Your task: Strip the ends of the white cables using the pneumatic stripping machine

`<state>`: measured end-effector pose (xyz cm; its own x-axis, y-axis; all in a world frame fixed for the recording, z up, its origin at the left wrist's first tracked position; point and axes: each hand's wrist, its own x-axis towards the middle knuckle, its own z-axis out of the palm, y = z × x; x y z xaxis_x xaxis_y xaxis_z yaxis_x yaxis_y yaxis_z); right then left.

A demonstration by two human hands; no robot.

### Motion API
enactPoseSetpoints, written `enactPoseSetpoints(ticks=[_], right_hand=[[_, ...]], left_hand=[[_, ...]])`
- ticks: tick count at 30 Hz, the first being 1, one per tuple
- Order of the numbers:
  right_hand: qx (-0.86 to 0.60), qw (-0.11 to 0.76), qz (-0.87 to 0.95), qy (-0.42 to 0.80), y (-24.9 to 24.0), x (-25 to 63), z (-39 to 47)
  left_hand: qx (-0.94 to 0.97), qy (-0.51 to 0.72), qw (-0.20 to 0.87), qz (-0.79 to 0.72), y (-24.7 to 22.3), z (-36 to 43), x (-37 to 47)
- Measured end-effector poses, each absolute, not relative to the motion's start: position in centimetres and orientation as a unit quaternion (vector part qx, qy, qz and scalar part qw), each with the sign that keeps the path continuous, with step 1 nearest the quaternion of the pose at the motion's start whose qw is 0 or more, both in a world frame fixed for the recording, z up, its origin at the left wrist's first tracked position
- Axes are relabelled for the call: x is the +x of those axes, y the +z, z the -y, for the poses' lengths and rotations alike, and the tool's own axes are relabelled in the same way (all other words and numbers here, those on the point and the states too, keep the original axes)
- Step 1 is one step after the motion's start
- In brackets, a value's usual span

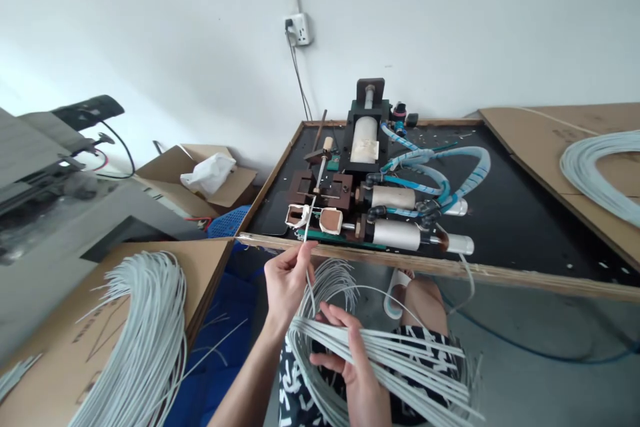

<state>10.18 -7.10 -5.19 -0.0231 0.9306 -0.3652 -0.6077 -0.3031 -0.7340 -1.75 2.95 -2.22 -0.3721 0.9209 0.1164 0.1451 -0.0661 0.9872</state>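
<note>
My left hand (286,279) pinches one thin white cable (309,215) and holds its tip up to the clamp of the small pneumatic machine (367,183) on the black bench. My right hand (350,353) grips a bundle of white cables (400,353) lying across my lap. The single cable runs from the bundle up through my left fingers to the brown jaws at the machine's front.
A heap of white cables (143,333) lies on cardboard at the left, another coil (597,173) on cardboard at the right. The wooden bench edge (450,268) runs in front of me. A cardboard box (200,180), a blue basket and a wall socket (297,28) stand behind.
</note>
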Motion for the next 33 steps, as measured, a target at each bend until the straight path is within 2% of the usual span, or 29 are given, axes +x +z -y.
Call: enactPoseSetpoints(ticks=[9,16,19,23,26,29,31,33], right_hand=[[-0.428,0.557,0.187,0.687,-5.5,10.4,6.9],[-0.431,0.553,0.21,0.681,-5.8,10.4,7.0],[-0.426,0.541,0.265,0.675,-5.7,10.3,7.1],[-0.436,0.54,0.384,0.609,-4.2,10.1,7.9],[-0.482,0.507,0.468,0.539,-2.8,10.3,8.5],[-0.547,0.409,0.556,0.474,-2.0,11.2,8.7],[-0.542,0.362,0.596,0.469,-2.2,11.9,8.5],[-0.517,0.361,0.634,0.448,-2.9,12.4,8.3]], left_hand=[[0.44,0.582,0.333,-0.598,-2.6,-3.6,-1.5],[0.441,0.586,0.372,-0.569,-1.8,-3.8,-1.9],[0.431,0.6,0.405,-0.539,-1.7,-3.1,-2.1],[0.474,0.611,0.427,-0.469,-1.3,-1.2,-2.4],[0.664,0.476,0.418,-0.397,-0.2,-0.5,-2.4],[0.821,0.299,0.333,-0.354,1.1,-0.9,-2.1],[0.848,0.262,0.288,-0.359,1.9,-1.2,-2.1],[0.857,0.252,0.302,-0.333,2.5,-1.2,-2.1]])
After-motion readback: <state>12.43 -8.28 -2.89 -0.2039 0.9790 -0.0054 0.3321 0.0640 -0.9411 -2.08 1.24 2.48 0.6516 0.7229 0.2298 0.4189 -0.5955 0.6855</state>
